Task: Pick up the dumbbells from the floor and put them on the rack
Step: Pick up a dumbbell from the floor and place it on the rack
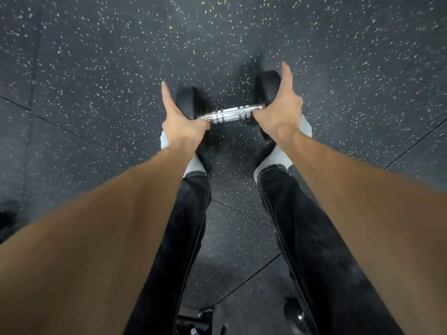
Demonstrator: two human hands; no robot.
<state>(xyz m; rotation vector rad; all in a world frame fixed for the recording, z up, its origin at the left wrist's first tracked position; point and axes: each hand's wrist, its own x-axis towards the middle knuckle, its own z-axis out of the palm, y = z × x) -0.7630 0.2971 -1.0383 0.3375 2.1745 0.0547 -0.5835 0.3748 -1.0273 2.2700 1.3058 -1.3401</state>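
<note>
A dumbbell with black heads and a knurled chrome handle hangs crosswise over the speckled rubber floor, in front of my feet. My left hand grips the left end of the handle, its thumb stretched up along the left head. My right hand grips the right end, thumb pointing up along the right head. The fingers of both hands curl under the handle and are hidden from view. No rack shows in the frame.
My legs in black jeans and grey socks stand just below the dumbbell. The dark floor spreads all around. Dark equipment parts and a round black object lie at the bottom edge, behind my feet.
</note>
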